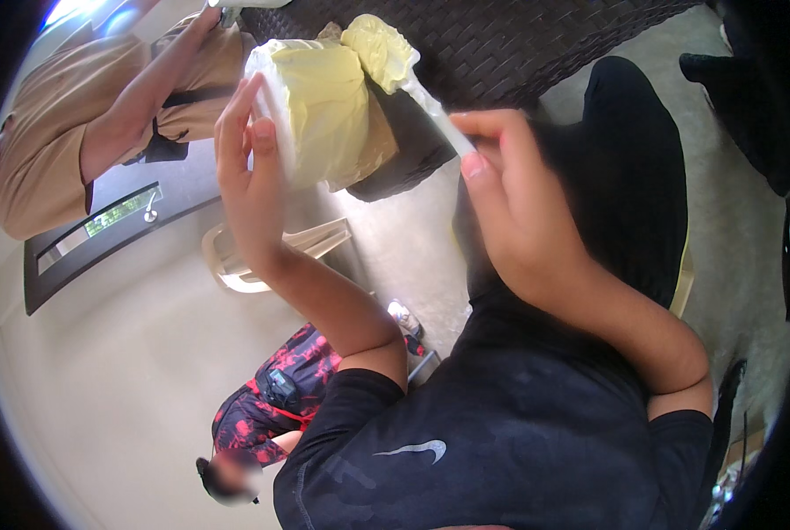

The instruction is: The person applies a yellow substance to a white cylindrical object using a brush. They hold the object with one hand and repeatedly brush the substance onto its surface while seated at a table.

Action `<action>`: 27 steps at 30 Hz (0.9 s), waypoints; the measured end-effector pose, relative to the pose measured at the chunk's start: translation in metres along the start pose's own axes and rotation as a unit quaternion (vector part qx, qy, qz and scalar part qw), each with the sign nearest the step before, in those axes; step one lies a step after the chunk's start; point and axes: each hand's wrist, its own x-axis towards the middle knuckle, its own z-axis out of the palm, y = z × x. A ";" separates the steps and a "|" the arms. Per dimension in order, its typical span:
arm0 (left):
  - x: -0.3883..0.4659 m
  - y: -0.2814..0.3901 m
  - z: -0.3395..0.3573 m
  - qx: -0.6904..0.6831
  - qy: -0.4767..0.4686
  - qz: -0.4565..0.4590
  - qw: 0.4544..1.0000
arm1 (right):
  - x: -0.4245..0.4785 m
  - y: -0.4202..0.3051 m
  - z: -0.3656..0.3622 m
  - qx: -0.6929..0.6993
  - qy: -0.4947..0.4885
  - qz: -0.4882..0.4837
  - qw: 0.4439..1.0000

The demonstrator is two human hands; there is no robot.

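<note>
A block-like form coated in pale yellow cream [325,109], with a white side face, stands at the edge of a dark woven table [488,46]. A piece of brown cardboard [382,139] shows under its near edge. My left hand [252,146] rests with its fingertips against the white side, fingers spread. My right hand [514,179] grips a white spatula [445,122] between thumb and fingers. The spatula's far end carries a thick lump of the yellow cream [382,53], which is at the coated form's upper right corner.
A person in a tan shirt [50,126] stands beyond the table at upper left. Another person in a red and black patterned top [289,377] is at lower left, near a beige plastic chair [236,265]. A dark-framed door [123,225] is in the wall.
</note>
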 end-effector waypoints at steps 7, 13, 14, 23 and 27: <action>-0.002 0.015 0.007 0.012 -0.005 -0.006 1.000 | -0.005 -0.003 -0.011 -0.041 0.006 -0.034 0.999; -0.001 0.021 0.013 0.016 -0.007 -0.006 1.000 | -0.011 -0.007 -0.019 -0.099 -0.021 -0.025 0.995; -0.001 0.021 0.013 0.017 -0.008 -0.008 1.000 | -0.012 -0.009 -0.019 -0.115 -0.024 -0.044 0.992; -0.004 0.028 0.016 -0.002 -0.014 -0.042 0.999 | -0.023 -0.034 -0.030 -0.168 -0.049 -0.154 0.972; -0.001 0.038 0.021 0.010 -0.023 -0.004 1.000 | -0.020 -0.039 -0.053 -0.109 -0.041 -0.063 0.991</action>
